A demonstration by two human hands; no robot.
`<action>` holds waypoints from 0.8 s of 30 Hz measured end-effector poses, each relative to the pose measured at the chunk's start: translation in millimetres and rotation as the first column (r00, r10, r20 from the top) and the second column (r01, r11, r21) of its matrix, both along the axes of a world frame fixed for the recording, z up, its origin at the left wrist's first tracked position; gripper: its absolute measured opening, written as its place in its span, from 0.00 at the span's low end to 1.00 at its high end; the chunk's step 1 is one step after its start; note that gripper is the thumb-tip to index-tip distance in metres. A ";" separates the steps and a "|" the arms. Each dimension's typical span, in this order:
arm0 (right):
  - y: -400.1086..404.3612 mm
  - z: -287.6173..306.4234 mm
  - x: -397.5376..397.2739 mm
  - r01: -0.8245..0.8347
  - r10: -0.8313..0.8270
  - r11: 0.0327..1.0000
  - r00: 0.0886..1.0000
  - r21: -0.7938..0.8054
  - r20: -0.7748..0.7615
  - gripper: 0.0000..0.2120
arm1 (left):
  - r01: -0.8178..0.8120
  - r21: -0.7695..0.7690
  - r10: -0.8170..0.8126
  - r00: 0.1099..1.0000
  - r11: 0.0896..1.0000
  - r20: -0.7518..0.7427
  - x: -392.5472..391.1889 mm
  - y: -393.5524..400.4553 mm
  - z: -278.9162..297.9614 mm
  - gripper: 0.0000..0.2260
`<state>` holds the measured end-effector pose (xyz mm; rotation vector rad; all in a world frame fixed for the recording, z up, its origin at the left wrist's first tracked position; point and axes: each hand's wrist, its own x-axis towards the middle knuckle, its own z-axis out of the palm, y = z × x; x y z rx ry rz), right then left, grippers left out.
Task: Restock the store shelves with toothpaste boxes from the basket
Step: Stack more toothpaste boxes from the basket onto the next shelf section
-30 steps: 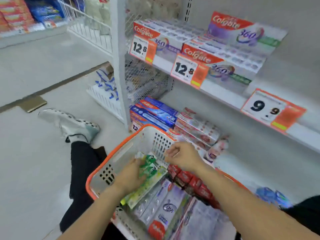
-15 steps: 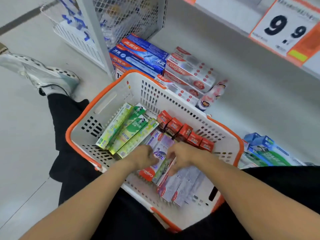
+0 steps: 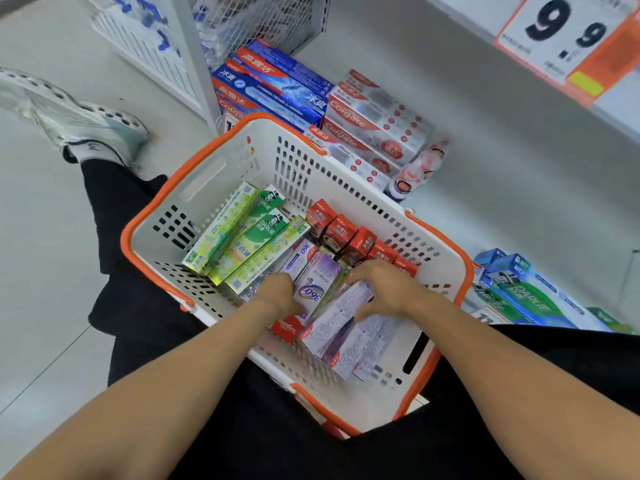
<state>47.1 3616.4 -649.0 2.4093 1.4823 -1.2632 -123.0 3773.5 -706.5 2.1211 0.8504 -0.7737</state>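
A white basket with an orange rim [image 3: 221,143] stands between my legs. It holds green Darlie boxes [image 3: 242,240] at the left, a row of small red boxes [image 3: 343,233] along the far wall, and purple-white Colgate 360 boxes [image 3: 318,282] in the middle. My left hand [image 3: 280,296] grips the left side of a purple 360 box, its fingertips hidden behind the box. My right hand [image 3: 384,292] curls over a pale box [image 3: 346,310] lying next to it, thumb on the near side. More pale boxes [image 3: 363,344] lie underneath.
The bottom shelf behind the basket carries blue boxes [image 3: 277,84], red-white Colgate boxes [image 3: 374,116] and a small bottle [image 3: 415,171]. Blue-green Darlie boxes [image 3: 526,292] lie at the right. A 9.9 price tag [image 3: 568,32] hangs above. My shoe [image 3: 69,112] rests left on the floor.
My view has dropped from the upper shelves to the basket. Both hands moved from the green boxes at the far end to the purple and pale boxes nearer me.
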 end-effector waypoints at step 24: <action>22.5 92.2 29.1 0.125 -0.124 0.992 0.992 0.025 -0.038 0.35 | -0.546 -0.766 0.799 0.597 0.338 -0.073 -35.2 27.9 73.3 0.19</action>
